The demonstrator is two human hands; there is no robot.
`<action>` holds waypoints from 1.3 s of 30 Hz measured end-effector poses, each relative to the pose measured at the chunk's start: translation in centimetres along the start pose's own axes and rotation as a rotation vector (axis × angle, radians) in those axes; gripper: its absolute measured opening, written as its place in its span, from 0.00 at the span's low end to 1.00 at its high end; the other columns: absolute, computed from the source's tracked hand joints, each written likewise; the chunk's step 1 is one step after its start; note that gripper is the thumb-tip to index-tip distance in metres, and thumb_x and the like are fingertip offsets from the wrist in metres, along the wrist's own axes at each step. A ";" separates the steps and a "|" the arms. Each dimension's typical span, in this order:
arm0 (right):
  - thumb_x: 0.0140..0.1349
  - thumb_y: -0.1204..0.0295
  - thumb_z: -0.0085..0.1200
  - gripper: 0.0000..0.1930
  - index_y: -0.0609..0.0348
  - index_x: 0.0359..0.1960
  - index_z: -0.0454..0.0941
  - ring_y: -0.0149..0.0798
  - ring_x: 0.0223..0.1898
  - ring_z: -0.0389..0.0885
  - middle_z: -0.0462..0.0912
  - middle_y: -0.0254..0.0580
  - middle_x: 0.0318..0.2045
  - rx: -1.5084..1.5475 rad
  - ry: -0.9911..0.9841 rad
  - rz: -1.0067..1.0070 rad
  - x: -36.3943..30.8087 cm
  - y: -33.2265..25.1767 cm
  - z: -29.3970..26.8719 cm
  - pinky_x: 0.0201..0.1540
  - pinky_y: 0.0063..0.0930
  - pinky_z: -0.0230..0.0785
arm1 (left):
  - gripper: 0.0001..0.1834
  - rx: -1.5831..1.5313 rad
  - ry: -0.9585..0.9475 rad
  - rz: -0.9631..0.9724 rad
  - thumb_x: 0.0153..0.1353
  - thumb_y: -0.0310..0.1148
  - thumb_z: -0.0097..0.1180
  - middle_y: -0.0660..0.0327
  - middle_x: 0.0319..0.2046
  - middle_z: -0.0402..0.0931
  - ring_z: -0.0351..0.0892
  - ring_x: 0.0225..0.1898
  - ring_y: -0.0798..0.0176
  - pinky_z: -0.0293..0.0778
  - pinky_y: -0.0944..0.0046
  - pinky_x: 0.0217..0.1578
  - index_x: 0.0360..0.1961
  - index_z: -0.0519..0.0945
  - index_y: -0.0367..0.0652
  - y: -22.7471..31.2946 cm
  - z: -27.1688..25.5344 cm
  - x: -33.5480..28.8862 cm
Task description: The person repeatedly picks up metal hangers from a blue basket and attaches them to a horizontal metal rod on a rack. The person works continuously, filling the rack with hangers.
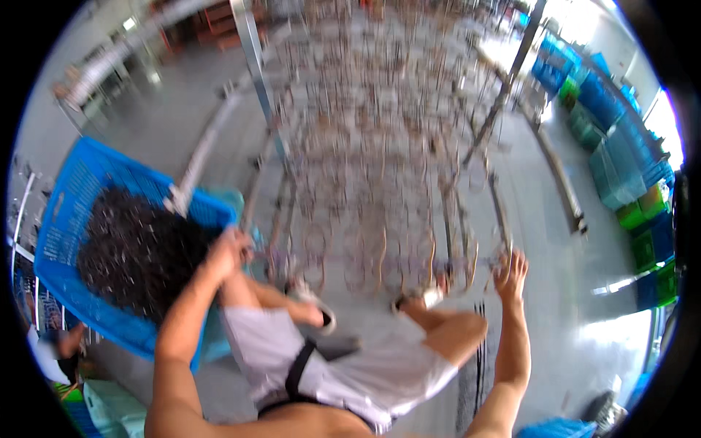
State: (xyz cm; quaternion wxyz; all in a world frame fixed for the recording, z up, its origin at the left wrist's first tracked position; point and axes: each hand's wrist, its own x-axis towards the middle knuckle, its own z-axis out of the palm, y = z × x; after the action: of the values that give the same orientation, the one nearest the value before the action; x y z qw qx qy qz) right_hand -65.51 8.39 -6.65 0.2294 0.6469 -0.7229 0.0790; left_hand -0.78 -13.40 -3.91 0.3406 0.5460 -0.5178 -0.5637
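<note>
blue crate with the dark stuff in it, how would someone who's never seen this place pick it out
Start from the big wire spring frame that fills the middle of the floor. Go to its near left corner, where the person's left hand reaches. The blue crate tilts there, a lattice-walled bin heaped with small dark pieces. The other blue and green crates are stacked far right along the wall.

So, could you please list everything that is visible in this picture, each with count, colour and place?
Wire spring frame: one, rusty brown, centre, reaching away from the person.
Crate: one, blue, left, filled with small dark parts.
Metal posts: two, grey, either side of the frame.
Stacked crates: many, blue and green, along the right wall.
Floor: grey, shiny.
Shorts: white, bottom centre.
Shoes: two, light, under the frame's near edge.
Left hand: at the blue crate's edge.
Right hand: fingers spread, at the frame's near right corner.
</note>
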 end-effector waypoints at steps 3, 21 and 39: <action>0.57 0.71 0.44 0.14 0.68 0.43 0.70 0.54 0.42 0.67 0.70 0.53 0.39 0.182 0.055 0.053 2.1 -0.7 1.1 0.49 0.44 0.60 | 0.09 0.799 0.066 0.118 0.47 0.30 0.58 0.52 0.31 0.74 0.77 0.33 0.51 0.74 0.54 0.34 0.31 0.76 0.43 -0.4 -0.7 0.7; 0.55 0.81 0.44 0.24 0.68 0.56 0.62 0.62 0.58 0.62 0.64 0.63 0.57 -0.164 0.503 0.133 12.7 10.0 -31.5 0.59 0.46 0.56 | 0.17 1.252 0.892 1.187 0.54 0.39 0.57 0.54 0.40 0.77 0.77 0.37 0.50 0.74 0.54 0.35 0.45 0.78 0.48 38.1 -5.9 -14.7; 0.62 0.59 0.47 0.15 0.60 0.36 0.75 0.53 0.39 0.76 0.77 0.51 0.41 -0.280 0.689 0.006 20.1 12.7 -33.8 0.40 0.43 0.69 | 0.16 1.184 0.706 1.150 0.64 0.30 0.45 0.54 0.50 0.74 0.72 0.52 0.58 0.65 0.65 0.51 0.53 0.74 0.47 37.0 -10.9 -6.9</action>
State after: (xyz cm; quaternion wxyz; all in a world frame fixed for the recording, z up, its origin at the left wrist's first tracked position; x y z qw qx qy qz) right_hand -71.23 6.14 34.23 0.5453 0.5427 -0.6090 0.1932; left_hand 4.26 -17.77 34.70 0.3724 0.4299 -0.7823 0.2538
